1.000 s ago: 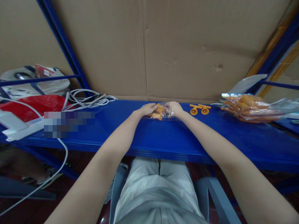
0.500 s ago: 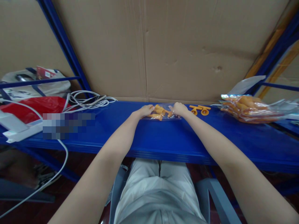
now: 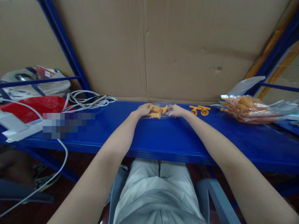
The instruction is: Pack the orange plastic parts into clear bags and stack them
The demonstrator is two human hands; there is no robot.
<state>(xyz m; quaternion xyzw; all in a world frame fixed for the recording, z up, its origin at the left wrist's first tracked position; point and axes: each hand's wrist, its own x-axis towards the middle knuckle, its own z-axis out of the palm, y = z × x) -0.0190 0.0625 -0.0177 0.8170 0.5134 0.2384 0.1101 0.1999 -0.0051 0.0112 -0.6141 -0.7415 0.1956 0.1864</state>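
Observation:
A clear plastic bag with several orange parts [image 3: 155,111] inside lies on the blue table [image 3: 163,137], near its back edge. My left hand [image 3: 144,110] is closed on the bag's left end, beside the orange parts. At the right end, my right hand [image 3: 176,110] grips the bag with its fingers bent; the fingertips are partly hidden. Just right of that hand, two loose orange parts [image 3: 204,112] with round cup-like ends rest on the table, touching nothing I hold.
On the right lie stacked clear bags of orange parts [image 3: 247,109]. Coiled white cables [image 3: 93,101], a red bag [image 3: 46,104] and a white power strip [image 3: 23,132] sit at the left. Cardboard [image 3: 144,49] stands behind, between blue posts.
The orange parts in the bag have shifted slightly left. My left hand has moved a little left, and my right hand has turned and come slightly lower.

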